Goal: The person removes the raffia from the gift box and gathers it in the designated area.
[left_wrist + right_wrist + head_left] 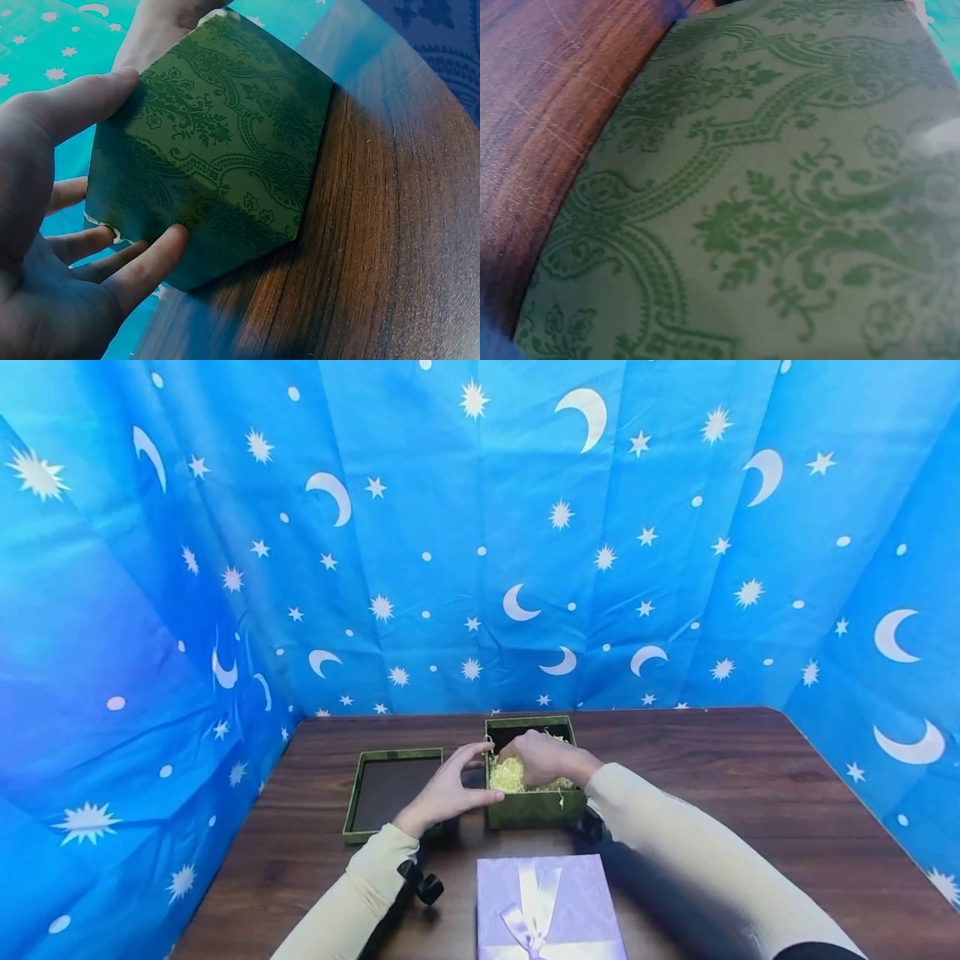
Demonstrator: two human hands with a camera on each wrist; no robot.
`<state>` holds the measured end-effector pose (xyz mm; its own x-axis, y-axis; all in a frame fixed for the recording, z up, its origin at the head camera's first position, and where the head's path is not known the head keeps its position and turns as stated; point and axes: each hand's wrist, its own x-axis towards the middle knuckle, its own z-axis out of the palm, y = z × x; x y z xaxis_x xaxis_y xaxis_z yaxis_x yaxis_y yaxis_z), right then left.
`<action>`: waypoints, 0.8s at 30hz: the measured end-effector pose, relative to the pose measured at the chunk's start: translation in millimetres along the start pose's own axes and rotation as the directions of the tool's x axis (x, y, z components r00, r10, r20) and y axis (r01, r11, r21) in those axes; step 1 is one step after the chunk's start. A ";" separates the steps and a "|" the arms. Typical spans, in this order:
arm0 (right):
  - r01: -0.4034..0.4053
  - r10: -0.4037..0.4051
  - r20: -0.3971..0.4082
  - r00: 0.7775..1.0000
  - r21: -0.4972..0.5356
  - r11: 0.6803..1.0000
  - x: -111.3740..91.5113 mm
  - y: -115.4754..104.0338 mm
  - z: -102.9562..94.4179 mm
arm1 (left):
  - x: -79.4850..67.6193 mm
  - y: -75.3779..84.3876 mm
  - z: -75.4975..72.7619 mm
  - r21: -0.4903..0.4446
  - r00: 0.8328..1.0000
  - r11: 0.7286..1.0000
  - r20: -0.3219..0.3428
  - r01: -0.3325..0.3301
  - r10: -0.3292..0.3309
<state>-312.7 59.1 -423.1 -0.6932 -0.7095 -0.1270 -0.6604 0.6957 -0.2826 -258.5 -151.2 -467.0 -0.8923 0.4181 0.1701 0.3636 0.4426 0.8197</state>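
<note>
A green patterned box (pixel 534 812) stands uncovered on the table, filled with pale yellow shredded paper (pixel 507 775). My left hand (pixel 448 787) spreads around its left side, thumb at the front corner and fingers farther back. In the left wrist view, the thumb and a fingertip of the left hand (pixel 52 292) touch the box (pixel 217 135). Inside the box is my right hand (pixel 542 758), back of the hand up, its fingertips hidden down in the shredded paper. Only the green outer wall (pixel 780 187) of the box fills the right wrist view.
A green-rimmed lid (pixel 393 795) lies inside-up to the left of the box. Nearer to me is a lavender gift box (pixel 551 893) with a white ribbon bow. The dark wooden table (pixel 690 752) ends at a blue star-and-moon curtain (pixel 465 527).
</note>
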 end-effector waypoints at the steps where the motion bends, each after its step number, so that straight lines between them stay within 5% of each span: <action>1: -0.011 0.011 0.004 1.000 0.014 1.000 -0.9 0.4 -1.4 | 0.1 0.9 -0.3 -0.004 1.000 1.000 0.003 0.001 -0.001; 11: -0.092 0.095 -0.020 0.995 0.091 0.992 -7.8 4.0 -11.4 | 0.5 2.1 -0.4 -0.033 1.000 0.999 0.006 -0.019 0.019; 24: -0.061 0.083 -0.163 0.983 0.135 0.989 -19.6 9.1 -23.6 | -0.2 3.5 -1.0 -0.017 1.000 1.000 0.014 0.006 -0.005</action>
<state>-311.9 82.0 -400.7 -0.7832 -0.6217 0.0066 -0.5719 0.7161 -0.4001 -257.3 -150.6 -463.6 -0.8904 0.4271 0.1578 0.3539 0.4312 0.8300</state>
